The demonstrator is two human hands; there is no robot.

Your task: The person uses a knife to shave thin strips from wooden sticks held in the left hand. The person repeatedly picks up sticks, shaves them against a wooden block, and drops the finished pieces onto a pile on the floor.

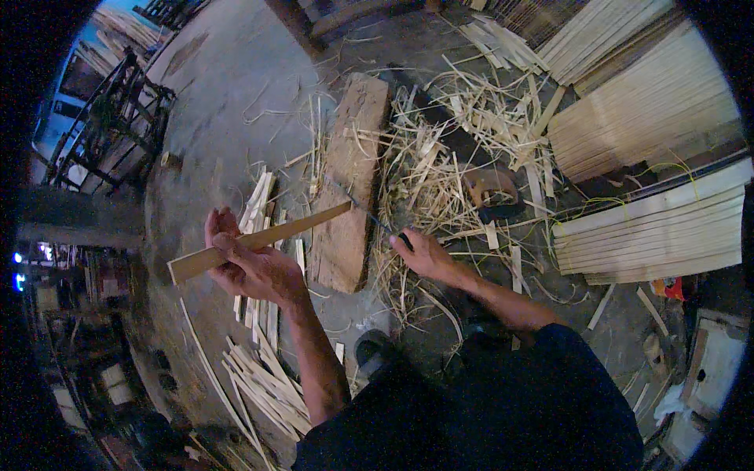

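Observation:
My left hand (250,263) is closed around a flat pale strip of wood or bamboo (294,226), held at a slant, its far end above a thick rough plank (357,149). In my right hand (424,255) is a knife (377,220); its dark handle shows at my fingers. The thin blade points up and left over the plank, close by the strip's far end. Whether blade and strip touch I cannot tell. Loose shavings (432,165) lie heaped just right of the plank, and cut strips (255,212) lie beyond and beneath my left hand.
A handsaw (495,192) with a brown handle lies among the shavings. Slatted panels (644,102) lean at the right. More narrow strips (263,385) are piled at the lower left. A dark metal frame (110,125) stands far left. My shoe (373,349) is near the plank's near end.

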